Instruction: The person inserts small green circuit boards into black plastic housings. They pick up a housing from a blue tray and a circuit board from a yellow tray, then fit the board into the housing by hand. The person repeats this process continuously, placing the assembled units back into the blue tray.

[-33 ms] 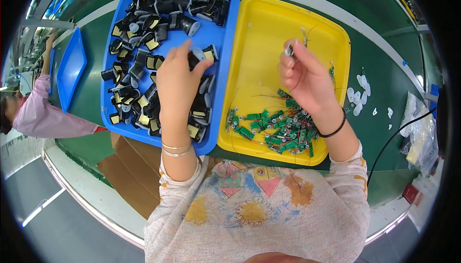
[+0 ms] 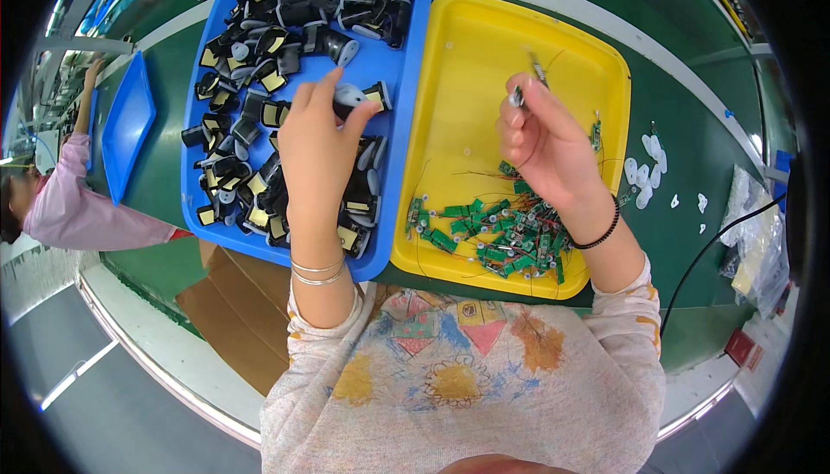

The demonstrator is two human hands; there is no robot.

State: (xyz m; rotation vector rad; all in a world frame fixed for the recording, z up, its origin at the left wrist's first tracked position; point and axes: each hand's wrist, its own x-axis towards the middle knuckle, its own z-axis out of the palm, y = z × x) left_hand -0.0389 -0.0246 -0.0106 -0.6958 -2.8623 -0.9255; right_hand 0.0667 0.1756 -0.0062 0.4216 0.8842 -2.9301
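Note:
Over the blue tray, my left hand has its thumb and fingers curled round a black plastic housing with a grey rounded end. Many similar black-and-grey housings, some with pale yellow patches, lie heaped about it. My right hand is raised above the yellow tray, closed on a small circuit board with thin wires. A round silvery part shows at its fingertips; the board's upper end is blurred. Below that hand lies a pile of green circuit boards with wires.
On the green table, right of the yellow tray, lie several white oval pieces and a clear plastic bag. A black cable runs nearby. A cardboard box stands below the blue tray. At far left, a person in pink is beside another blue tray.
My left hand has shifted slightly, and more of the housing's grey end shows between thumb and fingers. My right hand has moved a little left, the board tilting with it.

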